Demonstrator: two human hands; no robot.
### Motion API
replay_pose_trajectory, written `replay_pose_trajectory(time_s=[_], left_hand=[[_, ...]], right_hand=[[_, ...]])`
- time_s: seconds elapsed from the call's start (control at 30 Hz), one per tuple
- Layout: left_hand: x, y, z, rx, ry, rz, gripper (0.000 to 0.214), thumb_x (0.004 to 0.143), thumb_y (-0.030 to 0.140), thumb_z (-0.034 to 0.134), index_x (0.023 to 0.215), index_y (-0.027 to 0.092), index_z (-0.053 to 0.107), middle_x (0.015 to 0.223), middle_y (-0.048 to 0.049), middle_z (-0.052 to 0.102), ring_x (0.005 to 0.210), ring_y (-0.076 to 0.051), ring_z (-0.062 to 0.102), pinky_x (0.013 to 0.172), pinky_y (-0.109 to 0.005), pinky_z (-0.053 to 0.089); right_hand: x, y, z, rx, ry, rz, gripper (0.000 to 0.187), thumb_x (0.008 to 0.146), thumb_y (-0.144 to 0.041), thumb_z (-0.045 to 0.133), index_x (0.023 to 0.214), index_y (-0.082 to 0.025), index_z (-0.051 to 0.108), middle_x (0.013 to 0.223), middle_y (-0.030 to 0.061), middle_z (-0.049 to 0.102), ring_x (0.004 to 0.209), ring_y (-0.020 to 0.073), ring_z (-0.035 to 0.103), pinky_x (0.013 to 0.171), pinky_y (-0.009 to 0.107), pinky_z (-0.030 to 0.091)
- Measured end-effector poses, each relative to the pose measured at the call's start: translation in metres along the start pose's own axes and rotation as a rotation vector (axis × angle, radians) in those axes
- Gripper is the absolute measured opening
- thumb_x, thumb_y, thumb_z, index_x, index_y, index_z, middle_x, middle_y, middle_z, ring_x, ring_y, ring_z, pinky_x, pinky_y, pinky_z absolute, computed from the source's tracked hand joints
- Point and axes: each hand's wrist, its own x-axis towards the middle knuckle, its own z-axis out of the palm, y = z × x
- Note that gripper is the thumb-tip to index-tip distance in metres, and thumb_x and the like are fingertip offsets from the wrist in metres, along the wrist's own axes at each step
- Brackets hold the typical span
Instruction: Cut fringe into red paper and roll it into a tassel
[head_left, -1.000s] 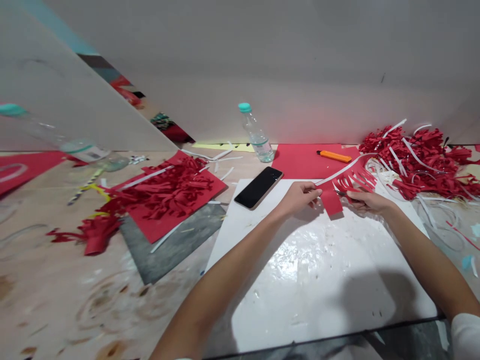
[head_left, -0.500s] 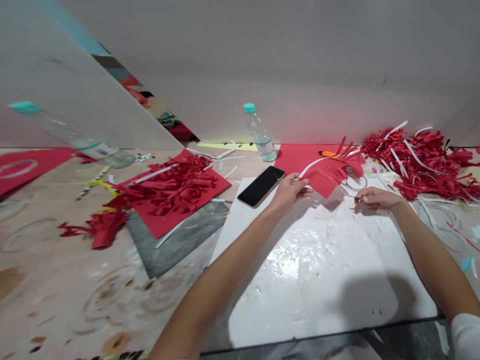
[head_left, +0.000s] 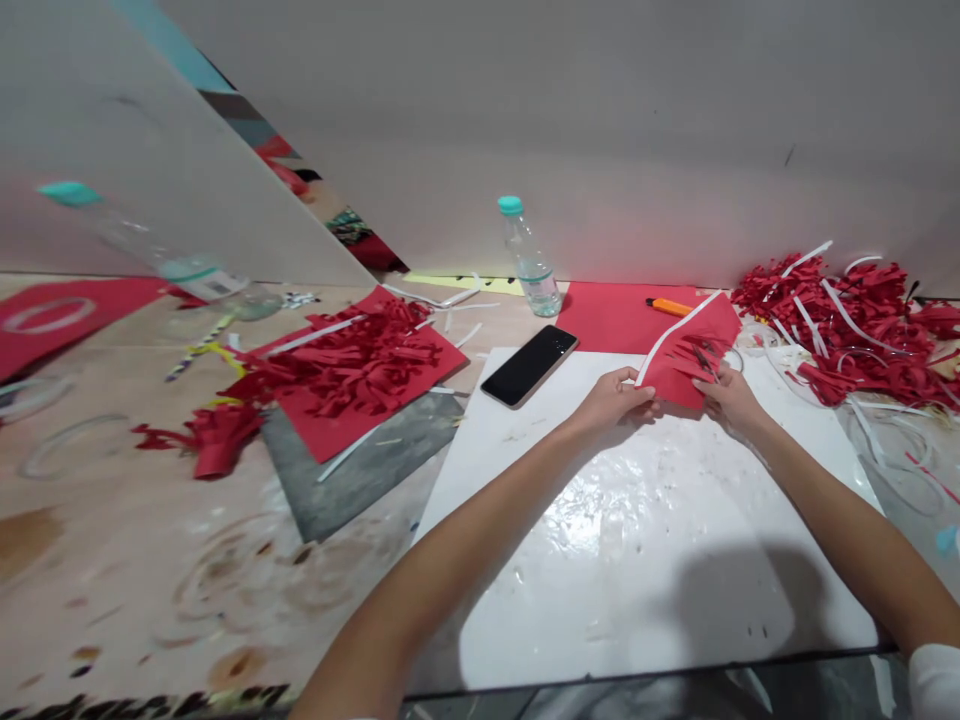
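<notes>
My left hand (head_left: 616, 398) pinches the left corner of a sheet of red paper (head_left: 671, 382) that has a white strip (head_left: 679, 328) along its upper left edge. Narrow slits cut the right part of this sheet into a fringe. My right hand (head_left: 731, 402) is closed at the fringed side, around a pair of scissors (head_left: 705, 358); their thin dark blades show over the paper, while the handles are mostly hidden by the fingers. Both hands are above the far part of a glossy white board (head_left: 600, 560).
A black phone (head_left: 529, 366) lies left of my hands, with a clear bottle (head_left: 538, 285) behind it. Beyond the hands are a flat red sheet (head_left: 607, 318) and an orange cutter (head_left: 670, 307). Red fringe heaps (head_left: 840, 320) are at right; more fringe (head_left: 360, 365) lies left.
My right hand has moved left and up to the fringed side of the red paper, bringing the scissors with it. The sheet is now tilted up between both hands. The view has shifted slightly.
</notes>
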Motion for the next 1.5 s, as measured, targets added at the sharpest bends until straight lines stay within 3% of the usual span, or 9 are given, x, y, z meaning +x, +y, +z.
replay_pose_trajectory(time_s=[0.1,0.17,0.2,0.37,0.5,0.7,0.97,1.33,1.5], left_hand=[[0.015,0.007,-0.016,0.440,0.009,0.184,0.026,0.078,0.040,0.070,0.085,0.017,0.059,0.094,-0.0115,0.072,0.086,-0.022,0.069,0.075,-0.033,0.053],[0.033,0.016,-0.031,0.828,0.154,0.352,0.026,0.080,0.038,0.067,0.098,0.019,0.065,0.106,-0.0125,0.070,0.098,-0.025,0.065,0.086,-0.036,0.048],[0.044,0.021,-0.038,0.992,0.132,0.407,0.031,0.080,0.037,0.067,0.106,0.019,0.064,0.112,-0.0134,0.068,0.104,-0.027,0.062,0.091,-0.038,0.045],[0.091,0.044,-0.063,1.392,-0.069,0.353,0.029,0.084,0.041,0.060,0.103,0.021,0.069,0.110,-0.0120,0.069,0.101,-0.027,0.060,0.080,-0.030,0.041],[0.110,0.051,-0.074,1.387,-0.164,0.333,0.025,0.083,0.041,0.058,0.093,0.024,0.074,0.101,-0.0071,0.073,0.091,-0.023,0.063,0.074,-0.027,0.039],[0.115,0.045,-0.076,1.234,-0.104,0.329,0.020,0.079,0.031,0.058,0.086,0.023,0.075,0.087,-0.0068,0.073,0.082,-0.021,0.062,0.071,-0.027,0.039],[0.121,0.046,-0.077,1.171,-0.213,0.255,0.020,0.072,0.031,0.065,0.084,0.020,0.077,0.082,-0.0047,0.074,0.071,-0.017,0.062,0.065,-0.025,0.040],[0.122,0.041,-0.065,1.177,-0.180,0.305,0.020,0.080,0.031,0.061,0.086,0.020,0.077,0.090,-0.0061,0.075,0.083,-0.020,0.065,0.071,-0.027,0.042],[0.124,0.036,-0.039,1.235,-0.182,0.463,0.018,0.080,0.030,0.063,0.088,0.022,0.076,0.094,-0.0089,0.073,0.089,-0.024,0.063,0.075,-0.029,0.041]], right_hand=[[0.002,-0.007,-0.011,0.070,0.241,-0.237,0.040,0.068,-0.034,0.080,0.075,-0.023,0.042,0.038,-0.0147,0.026,0.032,0.0035,0.014,0.031,0.020,0.009],[0.002,-0.014,-0.020,0.114,0.287,-0.266,0.044,0.069,-0.035,0.077,0.072,-0.024,0.035,0.039,-0.0151,0.025,0.032,0.0034,0.012,0.031,0.019,0.011],[0.003,-0.017,-0.024,0.133,0.301,-0.272,0.046,0.070,-0.036,0.076,0.071,-0.023,0.032,0.039,-0.0151,0.025,0.032,0.0034,0.012,0.031,0.019,0.012],[0.006,-0.019,-0.042,0.201,0.317,-0.252,0.050,0.071,-0.035,0.073,0.065,-0.022,0.025,0.038,-0.0131,0.024,0.031,0.0036,0.015,0.033,0.019,0.020],[0.007,-0.015,-0.049,0.215,0.295,-0.236,0.050,0.074,-0.033,0.071,0.061,-0.021,0.024,0.039,-0.0118,0.022,0.032,0.0036,0.013,0.034,0.019,0.020],[0.005,-0.014,-0.054,0.232,0.267,-0.196,0.049,0.076,-0.029,0.069,0.058,-0.020,0.024,0.039,-0.0107,0.023,0.033,0.0030,0.013,0.035,0.020,0.022],[0.005,-0.015,-0.054,0.234,0.259,-0.172,0.047,0.078,-0.027,0.067,0.058,-0.020,0.026,0.040,-0.0111,0.021,0.033,0.0026,0.011,0.036,0.020,0.021],[0.006,-0.014,-0.060,0.265,0.249,-0.129,0.046,0.075,-0.029,0.072,0.060,-0.020,0.030,0.040,-0.0114,0.023,0.032,0.0023,0.013,0.036,0.019,0.023],[0.006,-0.015,-0.057,0.321,0.271,-0.122,0.046,0.072,-0.025,0.074,0.058,-0.019,0.031,0.039,-0.0112,0.027,0.032,0.0016,0.014,0.036,0.018,0.023]])
